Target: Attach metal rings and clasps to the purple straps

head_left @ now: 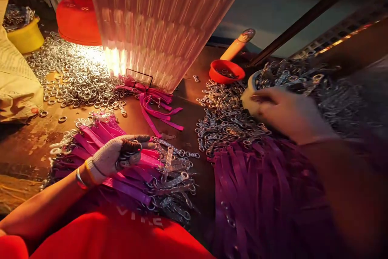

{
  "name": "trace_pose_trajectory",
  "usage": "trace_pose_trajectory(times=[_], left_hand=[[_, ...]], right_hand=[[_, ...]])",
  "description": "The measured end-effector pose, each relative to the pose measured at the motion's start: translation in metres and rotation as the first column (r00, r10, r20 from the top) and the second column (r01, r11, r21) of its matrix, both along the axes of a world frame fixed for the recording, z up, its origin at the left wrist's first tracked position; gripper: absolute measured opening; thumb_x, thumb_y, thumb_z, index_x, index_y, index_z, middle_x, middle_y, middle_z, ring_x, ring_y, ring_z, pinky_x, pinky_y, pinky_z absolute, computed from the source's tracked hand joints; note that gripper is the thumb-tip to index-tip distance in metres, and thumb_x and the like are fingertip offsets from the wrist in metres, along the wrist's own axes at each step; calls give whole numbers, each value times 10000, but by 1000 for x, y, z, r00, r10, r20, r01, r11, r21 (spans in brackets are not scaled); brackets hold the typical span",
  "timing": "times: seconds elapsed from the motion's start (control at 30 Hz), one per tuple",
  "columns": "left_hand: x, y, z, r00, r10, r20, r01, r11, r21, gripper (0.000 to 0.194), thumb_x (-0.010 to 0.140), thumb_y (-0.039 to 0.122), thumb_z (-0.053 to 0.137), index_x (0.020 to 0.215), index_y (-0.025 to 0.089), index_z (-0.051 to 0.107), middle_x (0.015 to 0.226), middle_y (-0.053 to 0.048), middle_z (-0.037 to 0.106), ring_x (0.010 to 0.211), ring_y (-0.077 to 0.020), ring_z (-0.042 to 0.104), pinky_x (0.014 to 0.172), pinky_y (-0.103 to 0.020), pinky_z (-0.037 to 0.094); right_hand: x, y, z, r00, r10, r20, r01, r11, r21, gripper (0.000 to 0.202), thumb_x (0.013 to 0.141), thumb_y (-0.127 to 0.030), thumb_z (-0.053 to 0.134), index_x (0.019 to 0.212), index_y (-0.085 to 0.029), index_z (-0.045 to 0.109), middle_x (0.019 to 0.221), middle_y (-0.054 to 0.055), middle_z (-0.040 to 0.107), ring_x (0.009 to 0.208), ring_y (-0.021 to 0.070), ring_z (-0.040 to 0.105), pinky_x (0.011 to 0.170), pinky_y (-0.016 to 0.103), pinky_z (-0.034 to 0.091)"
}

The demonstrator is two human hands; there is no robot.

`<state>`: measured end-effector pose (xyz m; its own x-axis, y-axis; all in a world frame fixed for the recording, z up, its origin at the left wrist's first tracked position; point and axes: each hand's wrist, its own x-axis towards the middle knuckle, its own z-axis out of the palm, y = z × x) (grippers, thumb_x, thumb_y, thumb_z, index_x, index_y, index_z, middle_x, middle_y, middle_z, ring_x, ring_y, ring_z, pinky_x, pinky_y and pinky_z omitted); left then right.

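My left hand [119, 156], in a white glove with dark fingertips, is closed around several metal rings [130, 156]. It hovers over a bundle of pink and purple straps [136, 188] with metal pieces at their ends. My right hand [291, 111], pale and blurred, has bent fingers beside a light-coloured bowl [251, 89] heaped with metal clasps [291, 77]. What those fingers hold, if anything, cannot be made out. Below it hang purple straps [251, 194], and small metal links [224, 123] lie piled beside the bowl.
A red lamp [78, 22] lights a wide heap of metal rings [81, 77]. Behind stands a ribbed translucent sheet [157, 20]. Loose pink strips [160, 115] lie at its foot. A red cup [226, 72] and yellow tub [27, 36] stand farther back, with a cloth sack [18, 77] at left.
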<state>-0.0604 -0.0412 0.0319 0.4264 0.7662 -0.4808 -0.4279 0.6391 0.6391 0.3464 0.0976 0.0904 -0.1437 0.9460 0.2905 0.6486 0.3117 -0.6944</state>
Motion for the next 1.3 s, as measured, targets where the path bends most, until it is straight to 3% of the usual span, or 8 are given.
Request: trace_pose_trajectory(times=[0.07, 0.17, 0.33, 0.5, 0.77, 0.9, 1.07, 1.3], left_hand=[[3, -4, -2, 1000, 25, 13, -25, 999, 30, 457, 829, 141, 603, 1279, 71, 644, 1180, -229, 698, 453, -34, 406, 362, -170, 230], [5, -11, -10, 999, 38, 27, -41, 990, 135, 422, 852, 191, 633, 1264, 102, 653, 878, -120, 714, 467, -56, 420, 384, -167, 263], [3, -23, -21, 995, 78, 67, -93, 961, 261, 208, 812, 228, 694, 988, 119, 711, 676, -25, 592, 559, -96, 525, 501, -180, 425], [-11, -30, -22, 983, 110, 150, -139, 969, 205, 266, 709, 138, 749, 974, 122, 736, 794, -55, 669, 605, -85, 549, 520, -160, 431], [-16, -31, -28, 968, 157, 196, -158, 987, -10, 279, 761, 337, 749, 936, 121, 728, 762, -48, 665, 450, -49, 441, 364, -160, 224], [-22, -36, -28, 969, 235, 76, -246, 934, 259, 328, 767, 260, 709, 1066, 126, 727, 771, -42, 679, 435, -43, 392, 395, -184, 245], [-32, -36, -26, 944, 286, -164, -133, 785, 605, 324, 854, 265, 665, 1127, 102, 723, 622, 17, 561, 513, -62, 400, 483, -193, 312], [-34, -38, -22, 871, 325, -368, 81, 645, 760, 150, 931, 287, 600, 904, 143, 634, 722, 4, 608, 580, -80, 465, 548, -207, 383]], right_hand=[[-68, -50, -10, 997, 9, 79, -1, 995, -103, 249, 816, -355, 681, 1029, -254, 759, 944, 43, 744, 897, 244, 678, 829, 418, 519], [-161, -114, -35, 979, 165, -117, -193, 938, -289, 348, 878, -399, 637, 1177, -239, 715, 851, 7, 728, 724, 170, 648, 687, 306, 519], [-237, -147, -62, 947, 183, -265, -248, 939, -238, 359, 878, -315, 615, 1220, -229, 679, 1021, 15, 755, 925, 171, 684, 859, 296, 518], [-249, -147, -58, 946, 85, -312, -179, 941, -287, 362, 855, -324, 615, 1187, -198, 683, 1025, 39, 752, 922, 184, 690, 845, 308, 533], [-262, -158, -45, 884, -56, -465, -94, 951, -293, 322, 802, -334, 718, 1097, -206, 701, 907, -2, 696, 756, 132, 619, 698, 262, 515], [-267, -156, -45, 827, -73, -557, -154, 924, -350, 298, 802, -313, 727, 1076, -206, 676, 718, -61, 612, 567, 88, 529, 570, 233, 447], [-272, -155, -43, 829, -3, -559, -288, 855, -432, 218, 803, -335, 729, 945, -182, 667, 576, -66, 594, 480, 92, 511, 507, 224, 390], [-277, -169, -47, 921, 73, -382, -222, 906, -361, 117, 789, -295, 644, 840, -201, 692, 665, -41, 657, 586, 121, 566, 564, 238, 424]])
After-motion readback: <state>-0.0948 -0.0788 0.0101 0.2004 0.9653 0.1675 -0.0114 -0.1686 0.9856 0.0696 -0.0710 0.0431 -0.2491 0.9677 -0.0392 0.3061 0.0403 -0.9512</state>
